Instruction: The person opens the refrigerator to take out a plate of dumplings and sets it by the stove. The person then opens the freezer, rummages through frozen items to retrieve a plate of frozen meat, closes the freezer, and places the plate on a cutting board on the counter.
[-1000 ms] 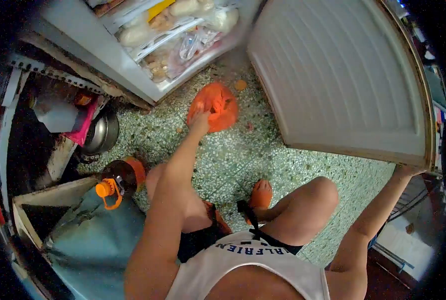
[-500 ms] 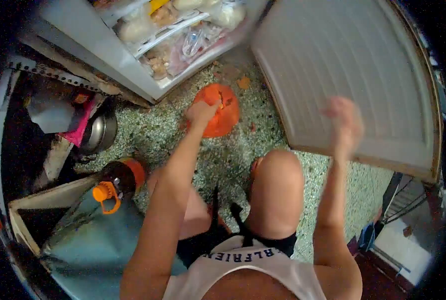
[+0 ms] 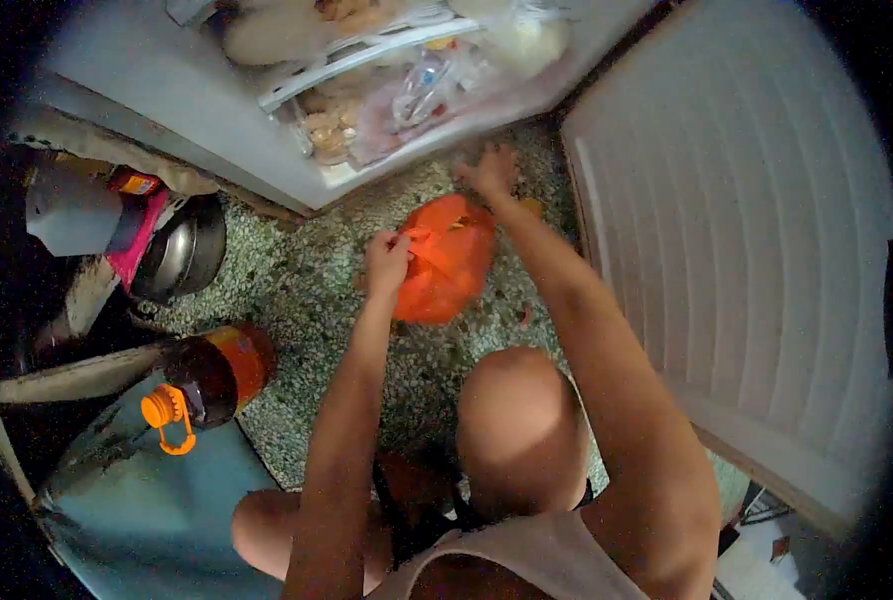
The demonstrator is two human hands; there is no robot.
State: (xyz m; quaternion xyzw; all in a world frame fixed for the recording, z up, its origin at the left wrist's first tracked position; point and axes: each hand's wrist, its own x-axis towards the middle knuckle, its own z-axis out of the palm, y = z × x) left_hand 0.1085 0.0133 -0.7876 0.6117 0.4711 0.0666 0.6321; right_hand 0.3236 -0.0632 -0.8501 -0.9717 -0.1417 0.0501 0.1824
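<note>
An orange plastic bag (image 3: 446,275) sits on the speckled floor in front of the open freezer, its contents hidden. My left hand (image 3: 388,262) pinches the bag's edge on its left side, fingers closed on the plastic. Beyond the bag, my right hand (image 3: 488,172) reaches down close to the floor by the freezer's base with its fingers spread. Nothing shows in it. A small yellow-orange scrap (image 3: 533,207) lies on the floor beside my right wrist.
The freezer (image 3: 311,190) holds bagged food on its shelves, and its ribbed door (image 3: 736,250) stands open at the right. At the left are a dark bottle (image 3: 211,375) with an orange cap, a metal pot (image 3: 181,250) and a grey-green surface (image 3: 176,500).
My right hand has come from beside the door to the floor beyond the bag. My left hand now grips the bag's left edge. The view has shifted closer to the freezer.
</note>
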